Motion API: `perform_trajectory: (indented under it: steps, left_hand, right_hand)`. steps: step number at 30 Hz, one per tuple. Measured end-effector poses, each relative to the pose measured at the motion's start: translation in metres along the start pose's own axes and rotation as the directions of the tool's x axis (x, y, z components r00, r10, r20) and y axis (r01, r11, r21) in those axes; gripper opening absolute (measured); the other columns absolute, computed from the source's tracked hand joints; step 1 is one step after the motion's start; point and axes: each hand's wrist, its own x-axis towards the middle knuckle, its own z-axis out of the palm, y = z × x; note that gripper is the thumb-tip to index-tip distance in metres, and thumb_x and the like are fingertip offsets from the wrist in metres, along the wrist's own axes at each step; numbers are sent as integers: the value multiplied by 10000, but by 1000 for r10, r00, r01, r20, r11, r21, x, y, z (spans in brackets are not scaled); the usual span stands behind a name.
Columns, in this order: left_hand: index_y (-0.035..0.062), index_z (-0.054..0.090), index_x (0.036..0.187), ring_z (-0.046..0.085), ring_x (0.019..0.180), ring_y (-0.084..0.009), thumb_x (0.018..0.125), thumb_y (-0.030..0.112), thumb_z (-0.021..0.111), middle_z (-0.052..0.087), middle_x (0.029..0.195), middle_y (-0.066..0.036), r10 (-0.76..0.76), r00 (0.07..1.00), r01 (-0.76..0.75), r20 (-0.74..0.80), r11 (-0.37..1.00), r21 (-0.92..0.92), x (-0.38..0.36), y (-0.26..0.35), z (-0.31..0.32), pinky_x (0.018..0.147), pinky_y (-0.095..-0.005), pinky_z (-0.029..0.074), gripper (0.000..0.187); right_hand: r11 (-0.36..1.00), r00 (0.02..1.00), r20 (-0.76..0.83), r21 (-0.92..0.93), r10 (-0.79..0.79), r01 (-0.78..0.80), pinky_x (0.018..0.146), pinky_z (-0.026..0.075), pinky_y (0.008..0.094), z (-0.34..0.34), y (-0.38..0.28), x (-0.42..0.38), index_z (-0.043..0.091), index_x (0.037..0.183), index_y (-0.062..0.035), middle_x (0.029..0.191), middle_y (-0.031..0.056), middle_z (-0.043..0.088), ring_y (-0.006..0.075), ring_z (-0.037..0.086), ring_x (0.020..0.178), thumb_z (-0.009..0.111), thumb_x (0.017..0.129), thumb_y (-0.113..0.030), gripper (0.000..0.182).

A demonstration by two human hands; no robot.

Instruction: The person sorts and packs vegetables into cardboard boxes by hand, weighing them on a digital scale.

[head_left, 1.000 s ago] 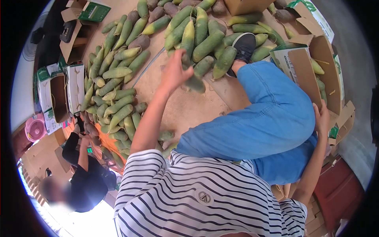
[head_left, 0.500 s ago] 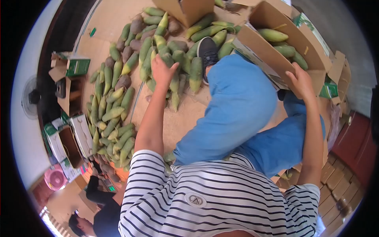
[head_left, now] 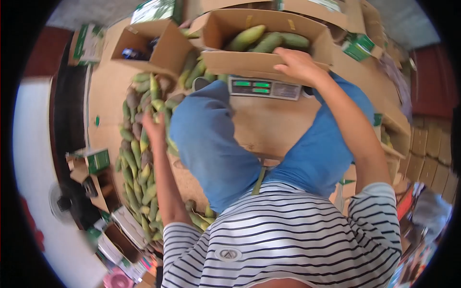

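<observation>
Long green vegetables, some with yellowish tips, lie in a large pile on the floor at the left. My left hand is over the upper part of this pile with its fingers apart, holding nothing that I can make out. At the upper middle, a long open cardboard box holds several green vegetables. My right hand rests on the near edge of that box, fingers spread. Below the box, the scale shows green lit digits.
Another open box with dark blue items stands left of the filled one. Boxes line the back. A fan, a pink basin and small boxes are at the left. Stacked cartons stand at the right.
The view has turned toward the filled box, which now appears at the upper middle, and the scale display has come into sight. My left hand remains over the pile, my right hand at the box.
</observation>
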Motion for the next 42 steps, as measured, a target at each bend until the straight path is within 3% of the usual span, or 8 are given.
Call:
perform_trajectory:
  steps: [3, 5, 11, 14, 17, 21, 27, 42]
  left_hand:
    - [-24, 458, 1257, 538, 1029, -151, 915, 138, 584, 561, 1151, -134, -188, 967, 253, 174, 806, -535, 63, 86, -71, 863, -282, 460, 399]
    - [18, 486, 1270, 549, 1061, -144, 947, 108, 521, 549, 1210, -133, -8, 999, 35, 44, 754, -656, 77, 179, -109, 872, -257, 446, 338]
    - [64, 519, 1220, 608, 945, -191, 892, 128, 589, 612, 1074, -112, 475, 764, -287, 437, 856, -429, 74, 290, -81, 753, -317, 488, 341]
    - [33, 534, 1144, 626, 834, -258, 864, 185, 618, 621, 990, -152, 343, 551, -490, 761, 871, -38, 77, 280, -70, 718, -349, 491, 329]
    - [33, 535, 1109, 585, 943, -376, 866, 259, 587, 613, 1034, -202, 458, 703, -477, 544, 871, -116, 75, 294, -74, 796, -440, 463, 336]
    - [34, 530, 1083, 585, 941, -375, 864, 260, 587, 616, 1003, -193, 375, 646, -480, 665, 877, -29, 73, 293, -67, 784, -438, 466, 320]
    - [28, 537, 1115, 627, 784, -301, 852, 243, 621, 628, 984, -184, 430, 679, -528, 595, 849, -11, 75, 279, -63, 701, -389, 493, 350]
    - [41, 532, 1145, 637, 873, -306, 862, 248, 598, 619, 1056, -190, 321, 657, -460, 682, 888, 24, 70, 299, -68, 750, -406, 486, 357]
  right_hand:
    - [999, 999, -32, 28, -19, 20, 832, 460, 455, 5, 4, 1, 524, 1092, -56, 1068, 159, 605, 331, 570, 1033, 648, 815, -284, 380]
    - [998, 995, -93, 28, -47, 50, 830, 462, 450, 4, 3, 0, 534, 1083, -61, 1052, 153, 598, 323, 569, 1022, 646, 817, -276, 360]
    - [993, 959, -281, 91, -41, 70, 798, 468, 427, -34, -8, -41, 567, 1060, -72, 1013, 115, 590, 300, 574, 978, 608, 847, -239, 273]
    - [943, 934, -347, 275, -86, 189, 774, 473, 397, -66, -27, -85, 598, 1046, -69, 964, 91, 610, 272, 598, 915, 607, 850, -236, 258]
    - [613, 913, -261, 679, -313, 404, 714, 481, 336, -97, -89, -153, 655, 951, -72, 882, 63, 625, 209, 621, 835, 624, 844, -256, 215]
    - [-55, 419, -332, 833, -845, 550, 667, 492, 292, -100, -159, -210, 638, 916, -66, 893, 63, 594, 176, 591, 784, 676, 829, -270, 225]
    - [-523, 318, -603, 795, -732, 306, 618, 458, 343, -87, -199, -235, 611, 944, -69, 874, 99, 545, 252, 564, 754, 647, 859, -340, 286]
    - [-590, 322, -687, 725, -651, 355, 602, 457, 336, -86, -196, -252, 610, 836, -37, 839, 105, 546, 233, 553, 707, 657, 858, -264, 233]
